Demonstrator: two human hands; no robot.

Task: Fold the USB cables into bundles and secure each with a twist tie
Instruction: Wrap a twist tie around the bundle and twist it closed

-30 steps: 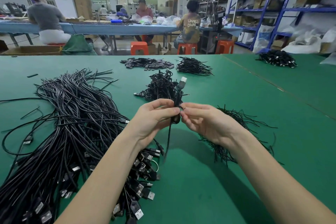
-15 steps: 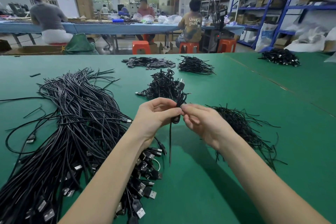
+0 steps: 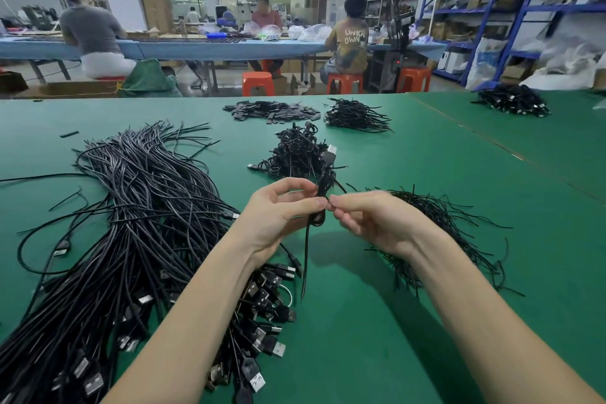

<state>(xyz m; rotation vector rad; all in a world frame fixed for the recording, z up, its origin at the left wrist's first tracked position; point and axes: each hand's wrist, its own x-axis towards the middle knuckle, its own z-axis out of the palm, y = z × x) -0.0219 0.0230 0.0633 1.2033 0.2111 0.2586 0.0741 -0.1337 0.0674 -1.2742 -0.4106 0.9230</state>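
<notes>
Pinching a folded black cable (image 3: pixel 323 188) over the green worktop (image 3: pixel 377 321), the left hand (image 3: pixel 278 216) and right hand (image 3: pixel 367 223) each clenched it, perhaps twisting a thin tie.

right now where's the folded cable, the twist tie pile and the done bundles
folded cable (image 3: pixel 324 179), head view, on the upper folded strands
twist tie pile (image 3: pixel 436 216), head view, on its upper middle
finished bundles (image 3: pixel 296 154), head view, on the heap's centre

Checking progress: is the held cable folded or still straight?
Folded. The cable is doubled between the left hand and right hand, with a loop below the fingers and one tail hanging down.
</notes>
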